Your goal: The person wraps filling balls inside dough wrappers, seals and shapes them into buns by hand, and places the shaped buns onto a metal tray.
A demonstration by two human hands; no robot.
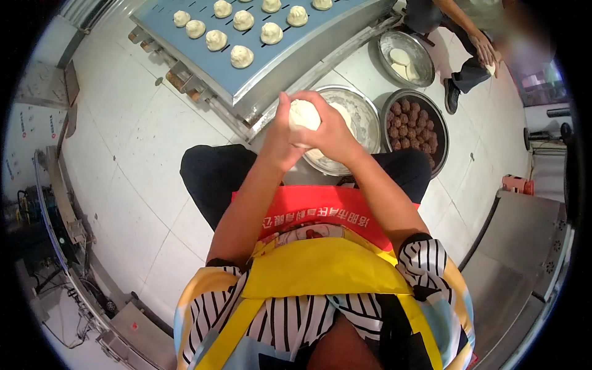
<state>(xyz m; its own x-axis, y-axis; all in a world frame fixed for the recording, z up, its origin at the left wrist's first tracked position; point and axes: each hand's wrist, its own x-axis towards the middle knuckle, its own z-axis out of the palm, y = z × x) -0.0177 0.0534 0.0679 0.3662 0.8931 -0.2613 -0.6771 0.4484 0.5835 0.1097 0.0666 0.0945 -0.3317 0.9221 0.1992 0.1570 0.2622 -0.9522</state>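
Both of my hands are raised in front of my lap, wrapped round a round white dough bun (304, 115). My left hand (279, 143) closes on its left side and underneath, with the thumb pointing up. My right hand (336, 134) curls over its right side, fingers bent behind it. The bun's smooth top shows between the hands; its underside is hidden. Just behind my hands, a metal bowl (368, 123) on the floor holds flat pale dough pieces (343, 115), partly covered by my right hand.
Several shaped buns (242, 57) stand on a slotted blue surface (179, 46) ahead. A bowl (388, 117) of brown filling balls (410, 126) is at the right. Beyond it, another bowl (382, 52) contains dough discs (401, 61). A seated person's hand (483, 48) holds dough.
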